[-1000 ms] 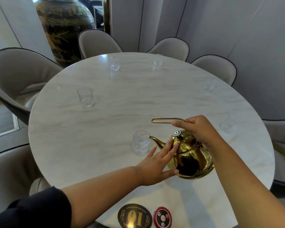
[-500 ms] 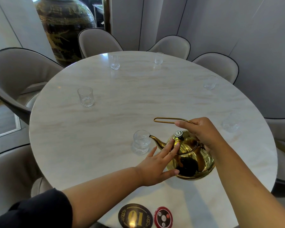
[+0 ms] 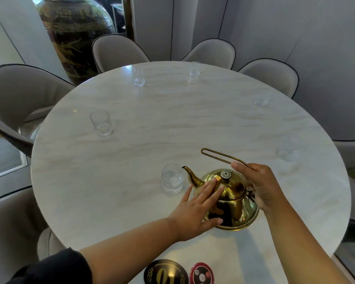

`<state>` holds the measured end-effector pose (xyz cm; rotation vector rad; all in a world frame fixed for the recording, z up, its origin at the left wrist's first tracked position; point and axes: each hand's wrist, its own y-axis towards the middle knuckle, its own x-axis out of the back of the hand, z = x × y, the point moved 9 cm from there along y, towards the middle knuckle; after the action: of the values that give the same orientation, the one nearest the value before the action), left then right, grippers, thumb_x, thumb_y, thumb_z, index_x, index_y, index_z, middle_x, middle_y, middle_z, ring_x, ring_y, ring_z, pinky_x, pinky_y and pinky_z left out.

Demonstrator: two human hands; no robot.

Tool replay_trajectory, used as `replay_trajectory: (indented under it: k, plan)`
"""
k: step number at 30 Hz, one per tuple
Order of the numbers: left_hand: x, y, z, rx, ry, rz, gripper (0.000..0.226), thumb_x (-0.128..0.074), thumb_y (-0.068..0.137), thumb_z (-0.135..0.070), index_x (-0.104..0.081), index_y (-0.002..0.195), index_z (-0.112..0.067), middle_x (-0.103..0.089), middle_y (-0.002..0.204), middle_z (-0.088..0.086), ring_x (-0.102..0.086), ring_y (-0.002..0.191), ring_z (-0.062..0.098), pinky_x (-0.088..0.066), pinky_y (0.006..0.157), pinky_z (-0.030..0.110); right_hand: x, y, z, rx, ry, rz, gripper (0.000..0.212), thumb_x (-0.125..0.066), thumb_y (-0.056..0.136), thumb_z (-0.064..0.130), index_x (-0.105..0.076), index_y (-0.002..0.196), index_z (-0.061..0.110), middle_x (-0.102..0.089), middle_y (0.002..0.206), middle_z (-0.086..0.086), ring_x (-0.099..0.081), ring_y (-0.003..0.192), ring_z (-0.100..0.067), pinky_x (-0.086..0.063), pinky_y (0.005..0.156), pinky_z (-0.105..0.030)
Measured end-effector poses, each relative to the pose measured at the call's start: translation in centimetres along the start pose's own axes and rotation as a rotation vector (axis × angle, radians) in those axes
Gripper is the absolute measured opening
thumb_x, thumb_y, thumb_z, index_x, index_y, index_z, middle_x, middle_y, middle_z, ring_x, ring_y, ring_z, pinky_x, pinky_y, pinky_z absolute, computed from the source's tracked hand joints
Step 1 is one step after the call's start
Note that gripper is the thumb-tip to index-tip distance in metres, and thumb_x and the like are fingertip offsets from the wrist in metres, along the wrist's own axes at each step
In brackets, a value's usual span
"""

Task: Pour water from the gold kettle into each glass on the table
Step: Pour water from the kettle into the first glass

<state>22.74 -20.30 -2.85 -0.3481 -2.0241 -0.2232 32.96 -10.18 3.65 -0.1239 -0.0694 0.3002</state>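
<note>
Low in the frame, the gold kettle (image 3: 230, 198) has tipped back level, right hand (image 3: 258, 185) gripping its handle, left hand (image 3: 197, 210) flat-fingered on the lid; the nearest glass (image 3: 172, 179) looks served.

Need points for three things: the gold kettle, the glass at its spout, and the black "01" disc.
gold kettle (image 3: 232, 208), head view, on its shiny lower body.
nearest glass (image 3: 172, 178), head view, on its side wall, beside the spout.
black "01" disc (image 3: 166, 272), head view, on its face, at the table's near edge.
</note>
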Motion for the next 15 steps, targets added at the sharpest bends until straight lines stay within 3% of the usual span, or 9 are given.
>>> replay_trajectory:
  k: [5,7,9,15]
  plan:
    - [-1.1,0.6,-0.2,0.008,-0.026,-0.005,0.068,-0.03,0.095,-0.056,0.014,0.143,-0.041,0.024,0.153,-0.014,0.025,0.14,0.009,0.022,0.109,0.035,1.4,-1.2,-2.1,-0.022,0.117,-0.045,0.059,-0.089,0.046,0.044,-0.053,0.058,0.0,-0.044,0.055,-0.011,-0.047,0.054,-0.021,-0.043,0.064,-0.035]
    - [-1.4,0.7,-0.2,0.017,-0.048,-0.008,0.066,-0.032,0.095,-0.054,0.009,0.145,-0.041,0.021,0.153,-0.015,0.025,0.141,0.012,0.019,0.111,0.036,1.9,-1.9,-2.1,-0.006,0.173,-0.076,0.04,-0.085,0.06,0.031,-0.053,0.043,0.015,-0.045,0.043,0.001,-0.048,0.043,-0.014,-0.042,0.06,-0.029]
    - [-1.7,0.8,-0.5,0.022,-0.075,-0.013,0.064,-0.033,0.096,-0.053,0.004,0.146,-0.041,0.018,0.154,-0.016,0.024,0.141,0.011,0.016,0.113,0.037,2.5,-2.6,-2.3,0.004,0.206,-0.124,0.049,-0.073,0.077,0.012,-0.052,0.033,0.018,-0.043,0.034,0.01,-0.044,0.034,-0.004,-0.038,0.056,-0.026]
    - [-1.6,0.3,-2.5,0.011,-0.108,-0.055,0.058,-0.028,0.093,-0.058,-0.013,0.145,-0.04,0.003,0.158,-0.01,0.006,0.145,0.012,0.009,0.116,0.04,4.1,-6.0,-1.9,0.033,0.273,-0.224,0.054,-0.071,0.077,0.01,-0.045,0.03,0.019,-0.037,0.033,0.012,-0.039,0.033,-0.004,-0.038,0.051,-0.022]
